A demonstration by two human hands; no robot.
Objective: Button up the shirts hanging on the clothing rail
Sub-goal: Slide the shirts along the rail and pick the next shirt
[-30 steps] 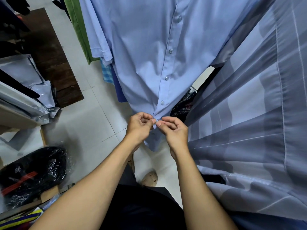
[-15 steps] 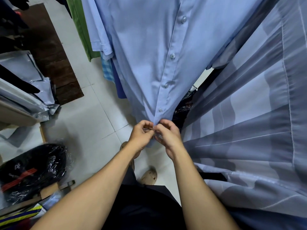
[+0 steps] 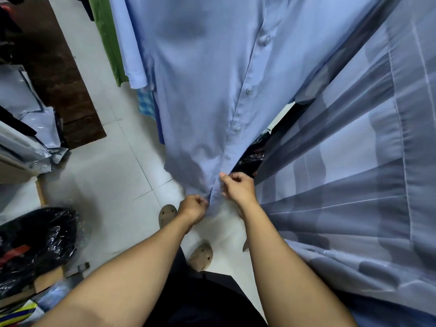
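A light blue shirt [image 3: 203,95] hangs in front of me, its placket closed with several buttons [image 3: 249,91] running down the front. My left hand [image 3: 192,208] pinches the shirt's bottom hem on the left of the placket. Slightly higher, my right hand [image 3: 238,188] pinches the placket edge just below the lowest visible button [image 3: 228,157]. The fingertips hide the fabric between them, so any button there is out of sight.
A grey striped shirt [image 3: 354,175] hangs close on the right, and green [image 3: 106,38] and pale blue garments on the left. Black plastic-wrapped bundle [image 3: 35,244] and grey bags [image 3: 28,119] sit left on the tiled floor [image 3: 106,175]. My sandalled feet [image 3: 201,256] are below.
My hands have parted: the left dropped to the hem, the right stayed at the placket. The view has tilted lower along the shirt.
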